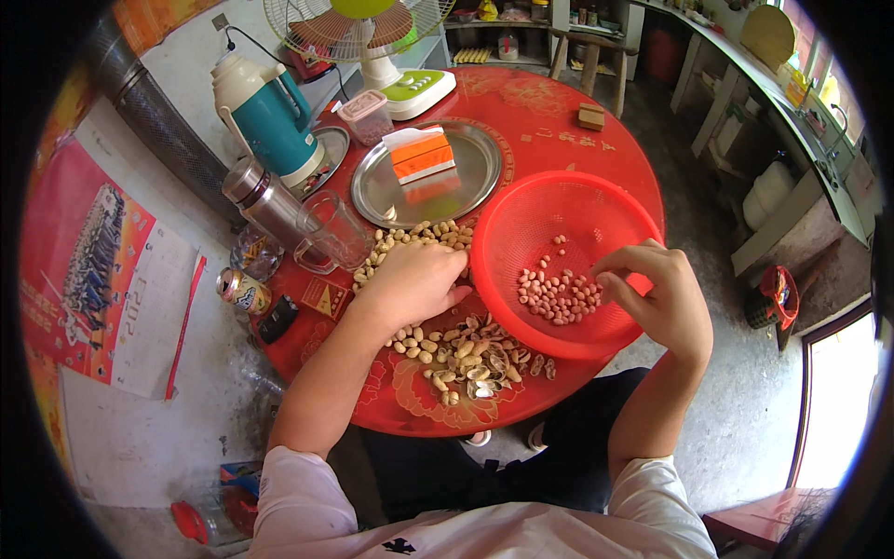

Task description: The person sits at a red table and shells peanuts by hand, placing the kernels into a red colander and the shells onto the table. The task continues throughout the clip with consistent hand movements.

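A red plastic colander (494,307) stands at the right side of the round red table, and shelled pink peanut kernels (555,297) lie in its bottom. Over its right side hovers my right hand (646,293), thumb and forefinger tips close together; whether a kernel is between them cannot be made out. My left hand (419,279) reaches over a heap of unshelled peanuts (443,234), its fingertips by the colander's left wall and partly hidden. Nearer to me, whole peanuts (415,344) lie beside a pile of broken peanut shells (482,363).
Behind the heap sits a round metal tray (482,189) with an orange tissue packet (422,157). A glass mug (339,234), a steel flask (269,202), a teal thermos jug (272,119) and a drink can (243,290) line the left. An electric fan (412,91) stands at the back.
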Demonstrator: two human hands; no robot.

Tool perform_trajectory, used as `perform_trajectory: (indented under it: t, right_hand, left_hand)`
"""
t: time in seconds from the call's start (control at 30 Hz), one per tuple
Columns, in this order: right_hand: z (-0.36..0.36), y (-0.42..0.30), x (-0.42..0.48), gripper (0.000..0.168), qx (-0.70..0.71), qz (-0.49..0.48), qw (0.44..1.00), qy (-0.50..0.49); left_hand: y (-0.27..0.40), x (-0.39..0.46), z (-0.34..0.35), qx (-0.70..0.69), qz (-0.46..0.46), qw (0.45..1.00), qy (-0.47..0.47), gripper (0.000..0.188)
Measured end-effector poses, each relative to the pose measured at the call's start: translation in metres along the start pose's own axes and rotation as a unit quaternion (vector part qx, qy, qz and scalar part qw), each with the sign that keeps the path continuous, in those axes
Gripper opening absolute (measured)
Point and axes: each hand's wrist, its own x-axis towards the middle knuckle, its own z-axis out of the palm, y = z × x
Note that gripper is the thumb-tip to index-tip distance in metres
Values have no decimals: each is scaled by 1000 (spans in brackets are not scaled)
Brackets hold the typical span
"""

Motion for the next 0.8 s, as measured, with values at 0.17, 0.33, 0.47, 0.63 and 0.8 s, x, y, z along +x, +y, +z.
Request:
perform_trajectory:
  t: [0.17, 0.33, 0.47, 0.63, 0.8]
  right_hand:
    - [-1, 4, -4, 11, 5, -21, 1000, 14]
    - [-6, 6, -6, 11, 9, -8, 1000, 9]
    - [-5, 3, -7, 11, 18, -16, 1000, 10]
    - [0, -6, -2, 15, 25, -32, 999, 3]
    - [12, -9, 0, 30, 101, -22, 994, 17]
  left_hand:
    - [8, 11, 4, 44, -56, 997, -44, 33]
    - [0, -1, -20, -62, -91, 994, -4, 31]
    - [13, -2, -83, -131, -116, 983, 56, 31]
    - [34, 31, -108, -314, 89, 938, 116, 31]
    - [66, 63, -85, -360, 222, 900, 102, 28]
